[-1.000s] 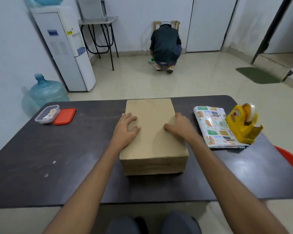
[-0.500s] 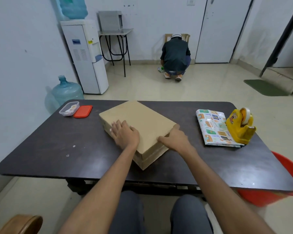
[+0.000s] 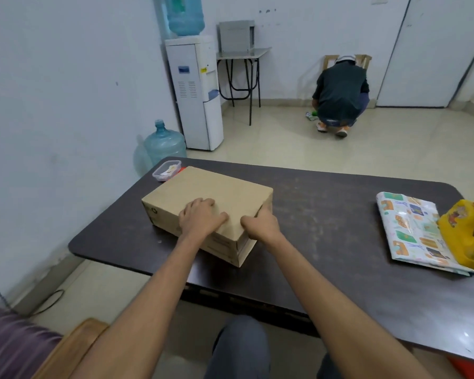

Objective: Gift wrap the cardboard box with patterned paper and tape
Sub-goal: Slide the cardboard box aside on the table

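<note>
One cardboard box [image 3: 216, 187], one patterned paper [image 3: 405, 231], one tape dispenser [image 3: 465, 236], two water jugs [image 3: 164, 143] [image 3: 186, 15]

Cardboard box [image 3: 216, 192]: plain tan. Wrapping paper [image 3: 407, 228]: white, printed with green, orange and blue motifs. Tape dispenser [image 3: 465, 236]: yellow; counter [image 3: 326, 214]: dark brown.

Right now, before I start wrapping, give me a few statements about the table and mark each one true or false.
1. Both the left hand and the right hand are on the cardboard box. True.
2. The yellow tape dispenser sits at the right edge of the patterned paper. True.
3. The patterned paper is already wrapped round the cardboard box. False: it lies folded on the table, well to the right of the bare box.
4. The clear container sits on top of the cardboard box. False: the clear container stands on the table behind the box's far left corner.
</note>
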